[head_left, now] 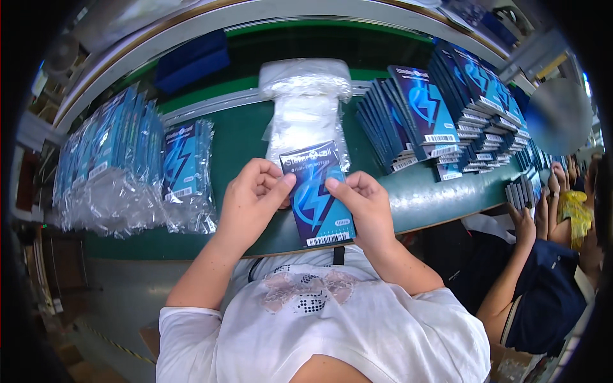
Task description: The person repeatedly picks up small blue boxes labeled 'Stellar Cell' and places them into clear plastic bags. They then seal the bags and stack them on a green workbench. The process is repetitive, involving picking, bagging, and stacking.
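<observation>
Between my hands, above the table's near edge, a thin flat box [319, 210] in dark purple and bright blue with a lightning-bolt print is held upright, its barcode end toward me. My left hand [255, 195] pinches its upper left edge between thumb and curled fingers. On the opposite edge my right hand [369, 207] grips with the thumb over the front. Shiny glints suggest clear film over the box, but I cannot tell how far it reaches. Just beyond lies a pile of clear plastic bags [305, 118], its far end thick and folded over.
Bagged boxes [108, 143] stand in a row at the left, with a smaller bagged group [182, 159] beside them. Unbagged boxes [421, 108] lean in stacks at the right on the green table [239, 143]. A blue bin [193, 60] is at the back. Co-workers' arms [520, 255] reach in at far right.
</observation>
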Demonstrator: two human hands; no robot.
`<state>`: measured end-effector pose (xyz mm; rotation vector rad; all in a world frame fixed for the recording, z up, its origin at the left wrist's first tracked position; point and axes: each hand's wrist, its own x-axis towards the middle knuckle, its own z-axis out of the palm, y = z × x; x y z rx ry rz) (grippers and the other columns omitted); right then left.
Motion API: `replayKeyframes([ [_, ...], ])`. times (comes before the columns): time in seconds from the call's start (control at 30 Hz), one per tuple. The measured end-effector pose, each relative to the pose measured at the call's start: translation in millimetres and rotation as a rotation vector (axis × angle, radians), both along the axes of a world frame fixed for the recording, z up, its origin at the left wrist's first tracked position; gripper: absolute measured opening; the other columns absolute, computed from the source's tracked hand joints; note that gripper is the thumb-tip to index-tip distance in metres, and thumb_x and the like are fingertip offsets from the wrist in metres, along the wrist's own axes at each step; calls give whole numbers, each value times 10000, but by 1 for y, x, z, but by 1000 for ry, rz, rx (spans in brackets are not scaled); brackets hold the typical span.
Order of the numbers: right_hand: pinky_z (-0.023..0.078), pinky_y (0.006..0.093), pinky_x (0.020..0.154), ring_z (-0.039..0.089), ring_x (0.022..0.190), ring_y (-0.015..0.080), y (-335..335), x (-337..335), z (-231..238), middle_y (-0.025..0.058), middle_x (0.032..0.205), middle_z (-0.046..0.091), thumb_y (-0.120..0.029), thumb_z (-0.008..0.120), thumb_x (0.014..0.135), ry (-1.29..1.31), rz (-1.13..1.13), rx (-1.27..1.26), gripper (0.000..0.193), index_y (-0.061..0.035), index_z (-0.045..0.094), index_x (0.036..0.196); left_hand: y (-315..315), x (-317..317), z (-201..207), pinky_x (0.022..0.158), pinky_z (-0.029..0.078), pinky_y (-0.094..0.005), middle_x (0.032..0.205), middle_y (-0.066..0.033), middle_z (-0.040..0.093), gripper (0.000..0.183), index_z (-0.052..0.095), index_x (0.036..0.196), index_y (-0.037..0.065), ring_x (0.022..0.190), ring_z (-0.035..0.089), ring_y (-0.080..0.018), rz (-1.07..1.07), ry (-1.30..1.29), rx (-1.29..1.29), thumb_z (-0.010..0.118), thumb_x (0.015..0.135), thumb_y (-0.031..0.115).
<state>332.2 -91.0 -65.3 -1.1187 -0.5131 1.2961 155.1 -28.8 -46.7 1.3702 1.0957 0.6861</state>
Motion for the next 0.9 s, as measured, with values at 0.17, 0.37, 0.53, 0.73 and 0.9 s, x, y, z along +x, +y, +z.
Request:
replayKeyframes([
  [0.17,365,189,524,494,625,26,-11,-15,-8,-16,687,588,-135,684,830,-285,301,-64,146,1,630,836,-36,5,-13,803,506,-301,993,-83,628,311,529,1149,-3,896,618,-160,255,-611,-294,615,864,91],
  [0.37,434,222,604,564,765,103,-14,-16,33,36,926,580,-147,799,666,-534,538,244,800,5,393,1339,-21,-10,-5,829,503,-326,1019,-94,628,291,551,1120,-9,924,614,-175,350,-980,-338,601,838,39],
  [0.53,459,252,738,575,835,150,16,-25,51,80,969,581,-12,699,721,-1012,74,655,657,6,433,1321,-59,2,21,856,483,-309,1054,-67,594,322,540,1138,-8,962,578,-144,18,-916,-166,598,892,193],
  [0.73,441,271,761,521,853,167,11,-11,52,94,985,540,87,412,822,-835,-268,901,237,24,551,1003,-42,-11,15,790,445,-240,989,-36,586,370,555,1074,22,919,525,-85,-148,-472,-58,588,903,349],
  [0.9,440,310,646,551,708,224,2,-53,51,129,876,596,-17,627,701,-996,408,922,316,7,590,1013,-30,-8,11,742,455,-237,997,-28,533,318,540,1092,79,853,525,-88,-53,-977,-462,583,896,325],
])
